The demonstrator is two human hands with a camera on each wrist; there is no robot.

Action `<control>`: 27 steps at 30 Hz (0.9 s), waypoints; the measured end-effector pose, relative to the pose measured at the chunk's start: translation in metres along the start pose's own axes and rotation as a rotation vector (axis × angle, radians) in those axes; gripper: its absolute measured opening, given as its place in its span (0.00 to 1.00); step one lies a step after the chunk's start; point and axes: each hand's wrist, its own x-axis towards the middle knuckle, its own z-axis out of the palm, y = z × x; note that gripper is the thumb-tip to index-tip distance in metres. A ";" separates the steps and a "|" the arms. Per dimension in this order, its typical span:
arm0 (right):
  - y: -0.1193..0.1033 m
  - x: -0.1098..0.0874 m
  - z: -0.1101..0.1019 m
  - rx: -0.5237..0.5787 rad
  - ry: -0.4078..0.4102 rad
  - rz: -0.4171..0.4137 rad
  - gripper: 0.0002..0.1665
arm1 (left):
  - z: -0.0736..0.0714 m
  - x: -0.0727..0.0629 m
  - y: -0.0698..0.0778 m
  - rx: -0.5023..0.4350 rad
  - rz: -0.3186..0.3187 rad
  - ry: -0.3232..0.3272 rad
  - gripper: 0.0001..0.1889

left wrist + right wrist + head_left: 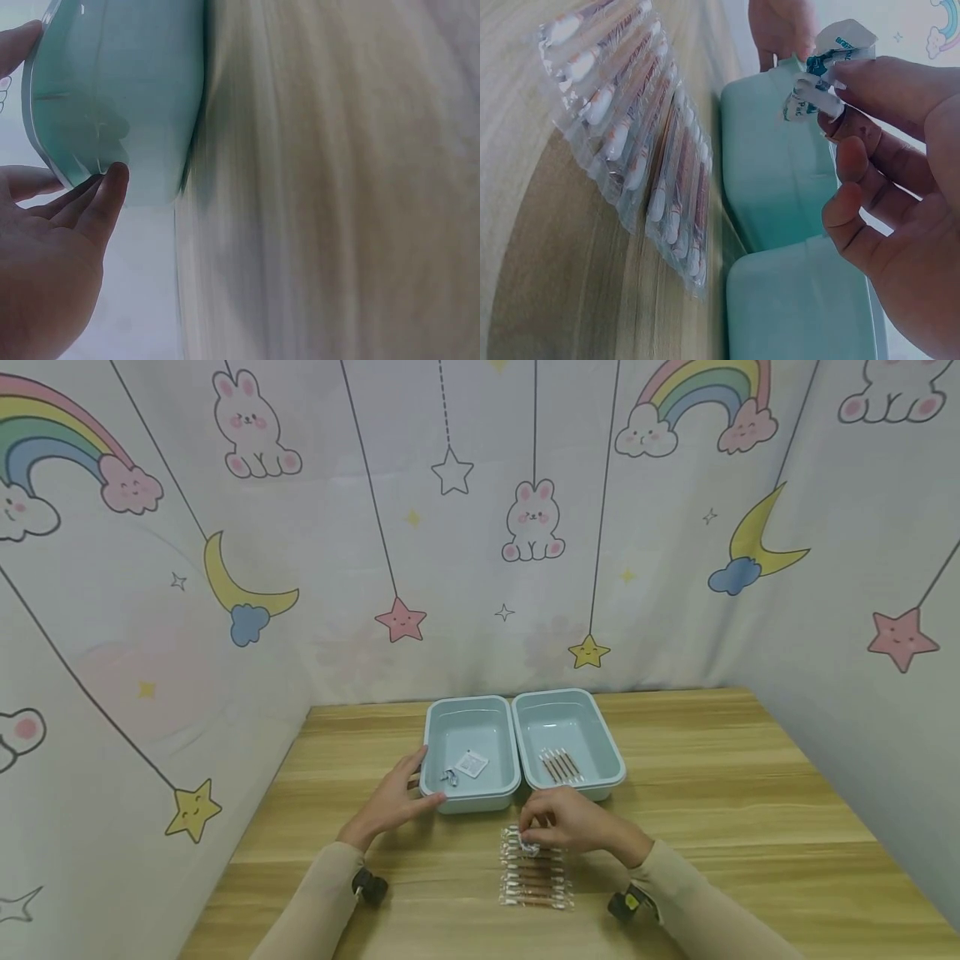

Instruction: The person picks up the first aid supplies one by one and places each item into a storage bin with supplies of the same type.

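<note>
My right hand (567,820) pinches a crumpled white wrapper (829,71) with teal print between thumb and forefinger. It is above the far end of a row of individually sealed cotton swabs (536,878) on the table. The swabs have brown sticks and white tips. My left hand (392,806) rests against the near left corner of the left light-blue bin (480,805), thumb at the near rim, fairly straight fingers along the left side. Inside that bin are a white square packet (472,764) and a small crumpled wrapper (450,777). Several sealed swabs (561,766) lie in the right light-blue bin (611,752).
Both bins stand side by side at the back of the wood-grain table (697,793). A patterned curtain (465,568) hangs behind the table and along both sides. A small dark wrist camera is strapped to each sleeve.
</note>
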 end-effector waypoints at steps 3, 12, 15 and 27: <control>0.000 0.000 -0.001 0.008 -0.003 0.009 0.02 | 0.000 -0.001 0.000 -0.004 -0.002 -0.004 0.52; 0.001 0.001 -0.002 0.031 0.009 0.047 0.04 | -0.001 -0.002 0.000 -0.009 -0.009 -0.001 0.53; 0.001 0.002 -0.003 0.049 0.017 0.042 0.05 | -0.001 -0.002 0.001 -0.013 -0.012 -0.002 0.53; 0.001 0.002 -0.004 0.061 0.038 0.043 0.08 | -0.001 -0.002 0.000 -0.013 -0.013 -0.004 0.53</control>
